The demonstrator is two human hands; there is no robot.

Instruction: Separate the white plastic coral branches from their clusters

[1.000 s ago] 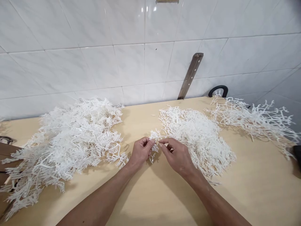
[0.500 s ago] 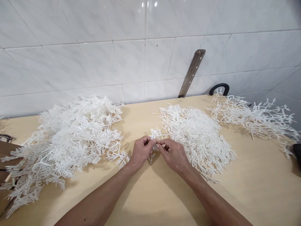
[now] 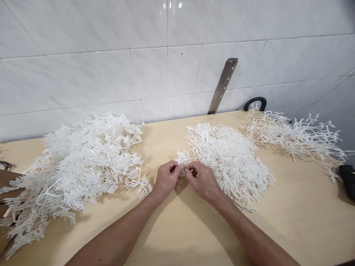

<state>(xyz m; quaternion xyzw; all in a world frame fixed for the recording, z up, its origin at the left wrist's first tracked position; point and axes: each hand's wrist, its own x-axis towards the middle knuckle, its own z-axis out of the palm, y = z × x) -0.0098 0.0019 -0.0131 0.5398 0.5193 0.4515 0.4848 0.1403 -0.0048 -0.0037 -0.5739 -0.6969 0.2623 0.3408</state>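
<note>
Between the two heaps, my left hand pinches a small white branched plastic sprig with thumb and forefinger. My right hand meets it fingertip to fingertip, its thumb and finger closed on the same sprig; the exact grip point is hidden by the fingers. Left of my hands spreads a big tangled pile of white branched sprigs. Close beside my right hand lies a flatter heap of short, thin white pieces. Bare, coral-like white branches form a third pile at the far right.
All the heaps lie on a light wooden table against a white tiled wall. A slotted metal strip leans on the wall. A black curved handle shows behind the table, and a black object sits at the right edge.
The view has shifted slightly, moving the scene a little left. Both hands stay together on the sprig, with only small finger movement.
</note>
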